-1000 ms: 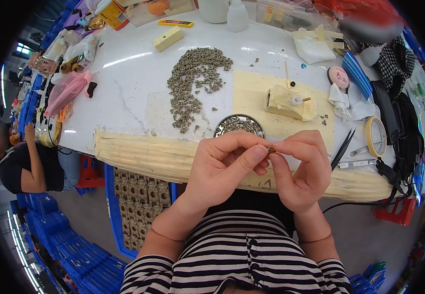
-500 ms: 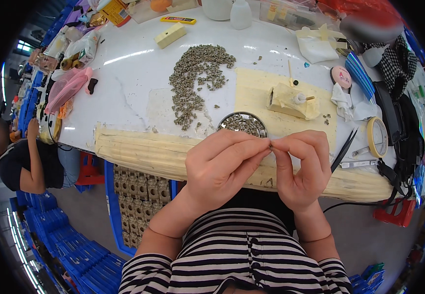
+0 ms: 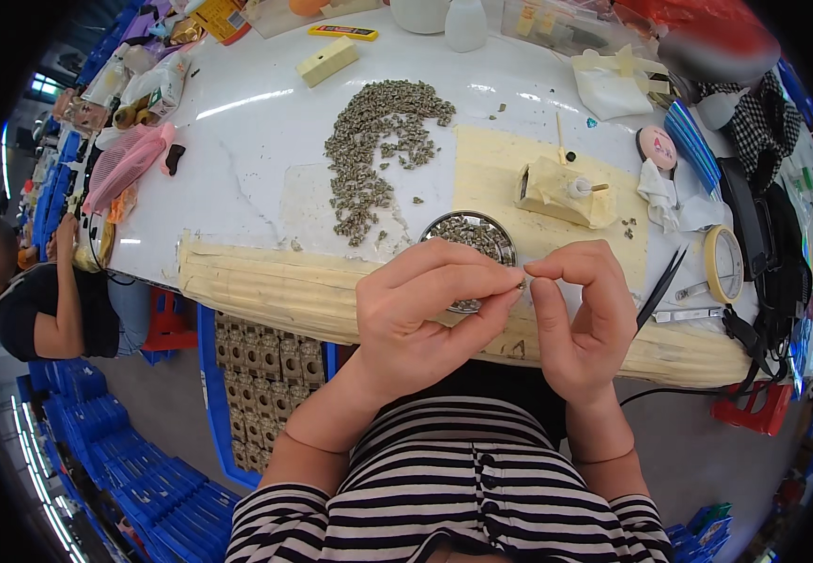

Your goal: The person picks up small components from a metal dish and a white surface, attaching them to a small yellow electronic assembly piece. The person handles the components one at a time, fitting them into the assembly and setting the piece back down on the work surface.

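**Small grey piece (image 3: 522, 284); many more loose**

Held pinched, left hand (image 3: 430, 296) nearly closed. Right hand (image 3: 583, 319): fingertips curled close, just beside, toward three o'clock; cannot tell whether gripping. Toward half past ten: dish (image 3: 470, 213) of similar pieces (image 3: 467, 232), loose pile (image 3: 359, 155) beyond. Apparently much left; cannot tell finished count.

Tbl (image 3: 237, 164) open L of parts pile (image 3: 364, 155); dish (image 3: 470, 214) ahead, taped block (image 3: 554, 195) + tweezers (image 3: 656, 298) obstruct R.
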Motion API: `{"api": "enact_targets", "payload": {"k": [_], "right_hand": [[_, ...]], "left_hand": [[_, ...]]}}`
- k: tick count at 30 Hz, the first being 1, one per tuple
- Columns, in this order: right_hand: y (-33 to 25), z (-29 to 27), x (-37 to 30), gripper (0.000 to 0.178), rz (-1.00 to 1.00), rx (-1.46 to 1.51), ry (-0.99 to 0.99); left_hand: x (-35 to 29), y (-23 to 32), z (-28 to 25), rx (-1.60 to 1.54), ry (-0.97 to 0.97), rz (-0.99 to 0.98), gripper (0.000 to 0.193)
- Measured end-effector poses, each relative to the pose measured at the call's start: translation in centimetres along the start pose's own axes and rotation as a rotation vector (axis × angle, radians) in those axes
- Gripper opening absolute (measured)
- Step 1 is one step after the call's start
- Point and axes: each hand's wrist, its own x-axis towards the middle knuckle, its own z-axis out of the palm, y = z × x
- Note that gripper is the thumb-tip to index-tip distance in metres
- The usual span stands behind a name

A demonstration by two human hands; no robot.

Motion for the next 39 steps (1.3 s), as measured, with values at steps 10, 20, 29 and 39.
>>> {"api": "enact_targets", "payload": {"k": [10,20,29,39], "right_hand": [[-0.2,-0.6,-0.2,0.006,0.281,0.34,-0.117],[-0.1,-0.4,-0.3,0.005,0.215,0.311,-0.085],[-0.2,-0.4,-0.1,0.004,0.173,0.289,-0.08],[0.1,0.0,-0.3,0.009,0.0,0.029,0.031]], "left_hand": [[-0.2,-0.6,0.1,-0.057,-0.038,0.013,0.024],[0.0,-0.2,0.1,-0.113,-0.051,-0.064,0.021],[0.0,-0.4,0.5,-0.296,-0.036,-0.191,0.019],[-0.7,-0.1,0.9,-0.198,0.014,-0.132,0.019]]}}
